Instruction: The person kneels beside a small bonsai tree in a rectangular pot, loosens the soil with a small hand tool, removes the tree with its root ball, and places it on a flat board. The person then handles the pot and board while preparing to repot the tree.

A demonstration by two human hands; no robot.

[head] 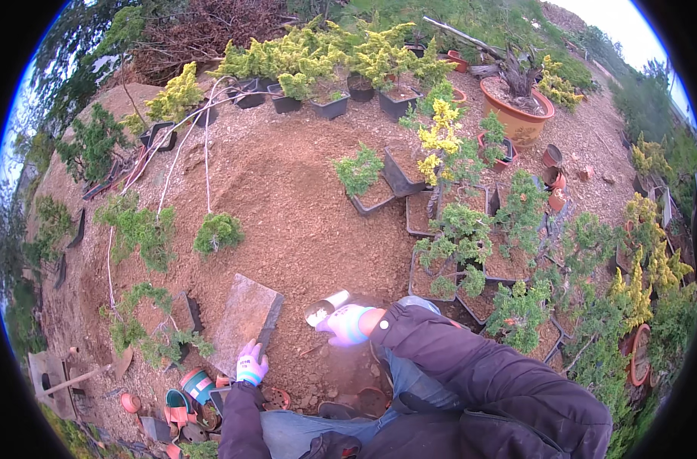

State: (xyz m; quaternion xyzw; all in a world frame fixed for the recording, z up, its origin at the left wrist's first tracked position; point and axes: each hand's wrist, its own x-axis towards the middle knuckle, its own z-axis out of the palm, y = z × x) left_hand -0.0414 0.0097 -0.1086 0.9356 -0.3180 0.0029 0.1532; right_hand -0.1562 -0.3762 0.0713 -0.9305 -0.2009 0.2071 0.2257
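My left hand point(251, 362), in a white and lilac work glove, rests on the near right corner of a flat grey stone slab point(242, 318). Its thumb is spread from the fingers. The slab lies on reddish-brown granular soil point(291, 201). To the right, my right hand point(347, 325), gloved alike, has its fingers around the near side of a pale cylindrical container point(332, 302). That container is tilted on its side close to the soil, and white material point(318, 315) shows at its mouth. The right fingertips are partly hidden from view.
Several potted junipers point(457, 235) crowd the right side. More black plastic pots point(331, 106) line the back, beside a large terracotta pot point(518, 115). Pale bent stems point(208, 155) arch across the left. Loose plastic pots point(196, 384) and a long-handled tool point(76, 380) lie front left.
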